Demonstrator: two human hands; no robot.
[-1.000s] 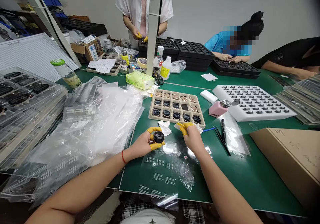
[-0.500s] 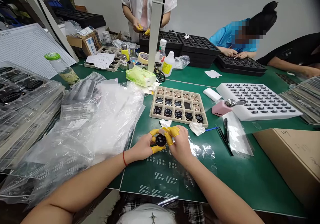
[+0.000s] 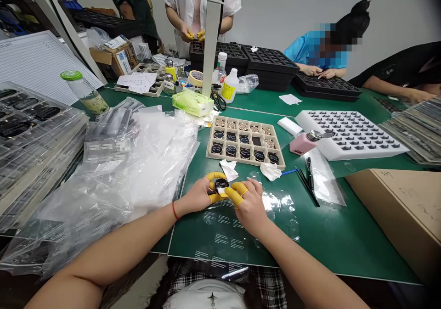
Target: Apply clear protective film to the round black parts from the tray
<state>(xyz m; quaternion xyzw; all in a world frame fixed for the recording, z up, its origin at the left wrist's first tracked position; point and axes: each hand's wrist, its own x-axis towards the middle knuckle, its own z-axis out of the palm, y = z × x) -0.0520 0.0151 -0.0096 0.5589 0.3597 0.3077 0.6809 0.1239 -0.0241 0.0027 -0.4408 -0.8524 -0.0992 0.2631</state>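
Observation:
Yellow finger cots cover several fingertips of both hands. My left hand [image 3: 201,193] grips a round black disc with white print [image 3: 220,185] by its edge, above the green mat. My right hand [image 3: 248,203] pinches a small white piece [image 3: 221,191] against the lower part of the disc's face. Beyond the hands is a beige compartment tray [image 3: 246,164] holding black printed discs and rose-gold watch-like parts. Crumpled white tissues [image 3: 271,171] lie between tray and hands. A clear sheet with white text [image 3: 223,240] lies below the hands.
Plastic bags [image 3: 144,162] cover the left side. To the right are a pink bottle [image 3: 303,143], a white foam tray [image 3: 375,152], black tweezers [image 3: 306,187] and a cardboard box [image 3: 396,208]. Co-workers sit and stand behind black trays [image 3: 272,77].
My right hand's fingers have moved down to the disc's lower face with the white piece, and the disc has tilted. Another person in dark green has appeared at the back left.

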